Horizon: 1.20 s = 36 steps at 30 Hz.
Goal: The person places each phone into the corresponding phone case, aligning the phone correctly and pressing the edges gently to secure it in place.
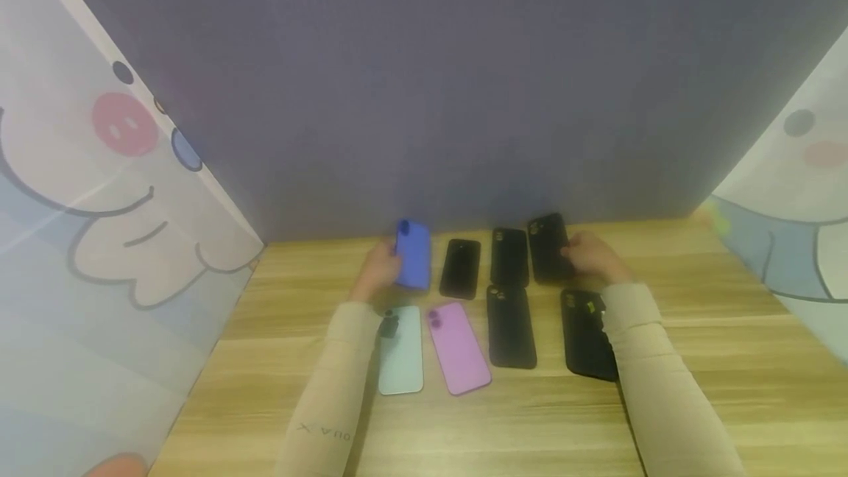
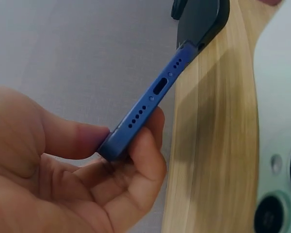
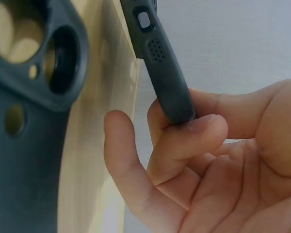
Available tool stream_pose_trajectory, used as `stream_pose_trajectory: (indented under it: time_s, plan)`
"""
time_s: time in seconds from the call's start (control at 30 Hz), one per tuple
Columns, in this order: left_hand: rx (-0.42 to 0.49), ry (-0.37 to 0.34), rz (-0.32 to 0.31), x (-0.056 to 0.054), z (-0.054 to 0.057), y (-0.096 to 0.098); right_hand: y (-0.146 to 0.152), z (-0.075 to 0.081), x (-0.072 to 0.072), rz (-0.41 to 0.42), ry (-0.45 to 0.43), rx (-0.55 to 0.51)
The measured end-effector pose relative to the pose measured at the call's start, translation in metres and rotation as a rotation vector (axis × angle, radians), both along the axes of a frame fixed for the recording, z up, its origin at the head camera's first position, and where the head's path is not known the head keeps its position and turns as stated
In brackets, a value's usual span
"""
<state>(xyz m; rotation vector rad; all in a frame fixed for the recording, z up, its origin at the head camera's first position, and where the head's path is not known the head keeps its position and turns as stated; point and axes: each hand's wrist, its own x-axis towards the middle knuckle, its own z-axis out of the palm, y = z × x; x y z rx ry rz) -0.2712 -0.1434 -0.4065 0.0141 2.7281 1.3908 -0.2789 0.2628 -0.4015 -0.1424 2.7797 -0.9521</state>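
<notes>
My left hand [image 1: 380, 269] pinches a blue phone [image 1: 414, 256] by its left edge at the back of the table. The left wrist view shows the phone's bottom edge [image 2: 150, 102], with port and speaker holes, between thumb and fingers. At the back right my right hand [image 1: 589, 255] grips a black phone case [image 1: 550, 247] by its right edge. In the right wrist view the case's bottom edge [image 3: 167, 73] shows a port cutout, and one finger stands away from it. A mint phone [image 1: 401, 359] lies below my left hand, another black case [image 1: 587, 337] below my right.
Between the hands lie a small black phone [image 1: 460, 269], two more black cases, one at the back [image 1: 509, 256] and one in front [image 1: 511, 327], and a pink phone [image 1: 459, 348]. A grey panel [image 1: 424, 94] rises behind the wooden table [image 1: 265, 389]; cartoon-printed sheets flank both sides.
</notes>
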Motion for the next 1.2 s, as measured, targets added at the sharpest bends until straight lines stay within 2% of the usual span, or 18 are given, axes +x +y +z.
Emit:
stream_pose_trajectory:
  time_s: [0.2, 0.4, 0.73, 0.83, 1.0, 1.2]
  plan:
    - [0.037, -0.008, 0.03, -0.002, -0.001, 0.004, 0.0, 0.003, 0.002, 0.019, 0.03, -0.003]
    - [0.137, -0.041, 0.053, -0.001, 0.0, 0.005, -0.004, 0.005, 0.0, 0.041, 0.073, -0.005]
    - [0.174, -0.024, 0.073, -0.005, -0.003, 0.011, -0.003, 0.001, 0.001, 0.03, 0.071, -0.055]
    - [0.219, -0.034, 0.059, -0.003, -0.001, 0.014, -0.003, 0.001, 0.001, 0.025, 0.065, -0.064]
    - [0.333, -0.097, 0.045, 0.001, 0.007, 0.018, -0.004, 0.004, 0.003, 0.034, 0.07, -0.09]
    - [0.353, -0.104, 0.053, 0.004, 0.01, 0.02, -0.007, 0.005, 0.004, 0.056, 0.062, -0.119]
